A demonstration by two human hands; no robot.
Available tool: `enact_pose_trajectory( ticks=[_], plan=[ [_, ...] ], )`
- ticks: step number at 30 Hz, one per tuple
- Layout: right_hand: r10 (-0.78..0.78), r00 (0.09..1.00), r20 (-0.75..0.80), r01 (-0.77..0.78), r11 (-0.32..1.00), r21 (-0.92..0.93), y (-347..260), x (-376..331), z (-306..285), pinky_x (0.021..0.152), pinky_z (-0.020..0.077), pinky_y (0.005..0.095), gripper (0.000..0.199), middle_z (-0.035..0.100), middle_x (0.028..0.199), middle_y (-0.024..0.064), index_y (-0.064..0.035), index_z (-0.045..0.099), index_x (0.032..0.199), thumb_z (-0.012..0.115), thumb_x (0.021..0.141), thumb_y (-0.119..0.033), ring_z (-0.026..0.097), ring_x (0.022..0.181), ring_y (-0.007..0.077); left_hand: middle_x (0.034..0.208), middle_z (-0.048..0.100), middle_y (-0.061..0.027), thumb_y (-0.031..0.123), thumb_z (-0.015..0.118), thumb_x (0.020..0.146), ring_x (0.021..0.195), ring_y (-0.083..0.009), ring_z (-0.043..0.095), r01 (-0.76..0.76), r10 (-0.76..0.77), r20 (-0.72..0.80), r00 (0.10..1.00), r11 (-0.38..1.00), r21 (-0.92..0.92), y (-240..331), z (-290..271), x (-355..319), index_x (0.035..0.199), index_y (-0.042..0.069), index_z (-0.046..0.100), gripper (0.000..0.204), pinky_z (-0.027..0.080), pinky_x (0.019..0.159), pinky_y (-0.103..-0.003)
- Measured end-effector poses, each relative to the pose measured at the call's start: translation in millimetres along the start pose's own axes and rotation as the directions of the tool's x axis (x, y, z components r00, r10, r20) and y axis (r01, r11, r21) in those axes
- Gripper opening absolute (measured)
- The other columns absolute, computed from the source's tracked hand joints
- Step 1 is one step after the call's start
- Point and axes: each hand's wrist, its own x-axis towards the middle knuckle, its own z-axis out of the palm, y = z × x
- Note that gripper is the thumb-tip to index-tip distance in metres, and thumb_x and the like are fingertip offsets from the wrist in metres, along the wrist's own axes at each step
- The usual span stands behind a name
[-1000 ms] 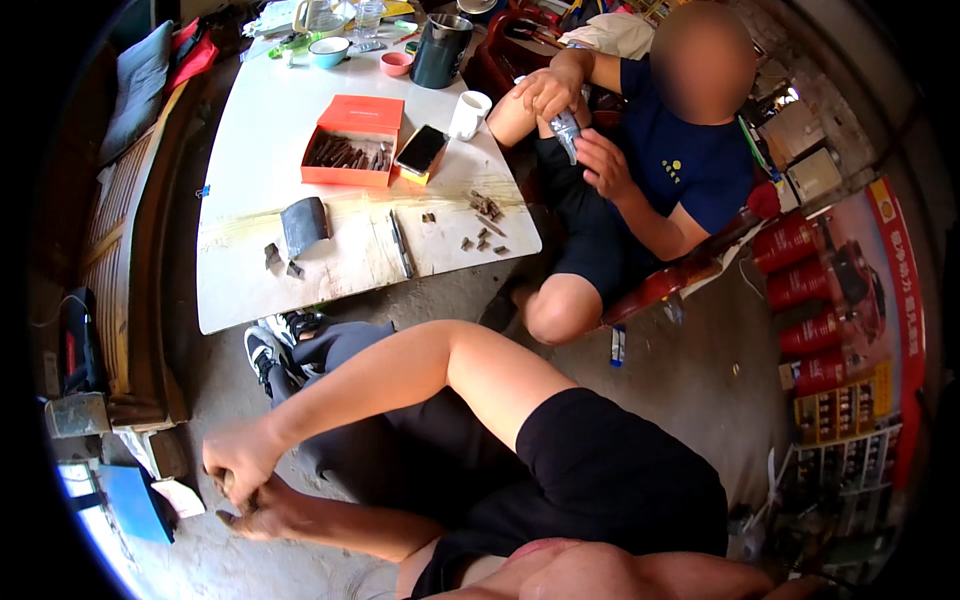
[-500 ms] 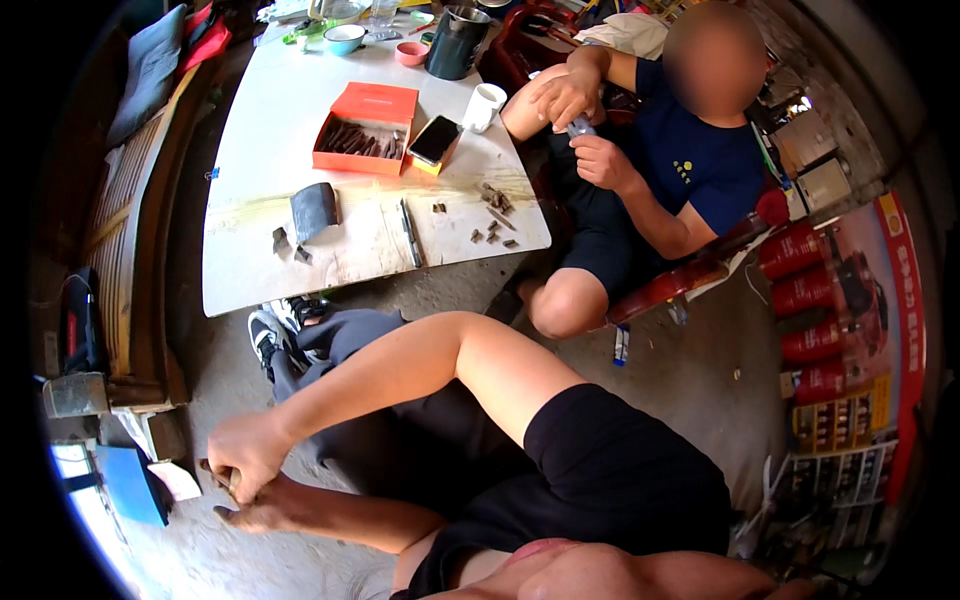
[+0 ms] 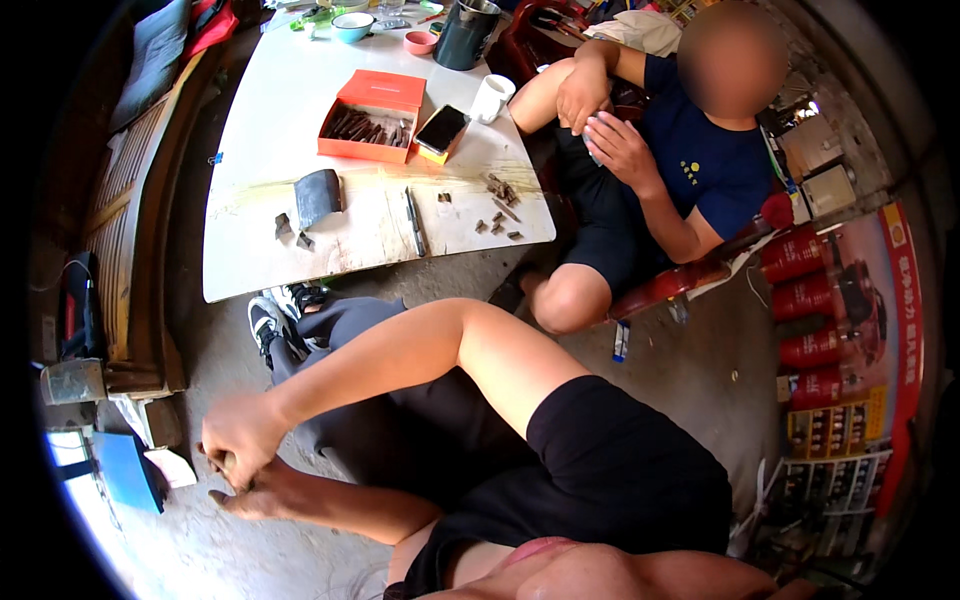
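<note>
My right hand (image 3: pixel 243 435) and my left hand (image 3: pixel 258 493) meet at the lower left, away from the table. Fingers of both hands are curled together, the right one above the left. A small brownish piece seems pinched between them, mostly hidden by the fingers and too blurred to name. Dark stains show on the left fingertips.
A white table (image 3: pixel 260 240) carries an open orange box (image 3: pixel 365 150) of brown sticks, a phone (image 3: pixel 441 129), a white mug (image 3: pixel 491 99), a dark pouch (image 3: pixel 318 197), a pen (image 3: pixel 414 222) and brown scraps (image 3: pixel 500 188). Another person (image 3: pixel 715 180) sits at right, hands together.
My right hand has shifted slightly left, still against my left hand. The view has tilted a little. The other person's hands have closed further over a small item.
</note>
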Motion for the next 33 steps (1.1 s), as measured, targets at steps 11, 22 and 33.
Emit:
enact_pose_trajectory(
  ticks=[11, 22, 33],
  plan=[
    [-0.029, 0.999, 0.014, 0.03, 0.999, -0.026, 4, -1, -2, 0.058, 0.0471, 0.0376, 0.028, 0.066, 0.07, 0.0119, -0.0072, 0.069, 0.068, 0.073, 0.06, -0.033, 0.063, 0.067, 0.0273, 0.118, 0.049, -0.026, 0.029, 0.051, 0.081, 0.113, -0.0345, 0.049, -0.068, 0.061, 0.097, 0.993, 0.995, 0.075, -2, -2, -5, 0.119, -0.013, 0.042, 0.057, 0.038, 0.095, -0.049],
    [-0.021, 1.0, 0.005, 0.02, 0.985, 0.171, 7, -1, -8, 0.058, 0.0466, 0.0388, 0.035, 0.065, 0.071, 0.0138, -0.0044, 0.069, 0.071, 0.074, 0.06, -0.037, 0.063, 0.067, 0.0285, 0.127, 0.046, -0.022, 0.041, 0.043, 0.08, 0.121, -0.0329, 0.043, -0.043, 0.062, -0.097, 0.993, 0.981, 0.188, -11, 24, -29, 0.128, -0.007, 0.041, 0.068, 0.032, 0.101, -0.047],
    [-0.026, 0.999, 0.021, 0.025, 0.999, 0.024, -6, 7, -21, 0.055, 0.0448, 0.0405, 0.03, 0.06, 0.066, 0.0169, -0.0016, 0.062, 0.068, 0.07, 0.066, -0.03, 0.06, 0.064, 0.0334, 0.115, 0.053, -0.0233, 0.043, 0.045, 0.085, 0.109, -0.0337, 0.052, -0.049, 0.045, 0.043, 0.998, 0.993, 0.109, -4, 11, -3, 0.114, -0.005, 0.047, 0.056, 0.037, 0.098, -0.047]
  ],
)
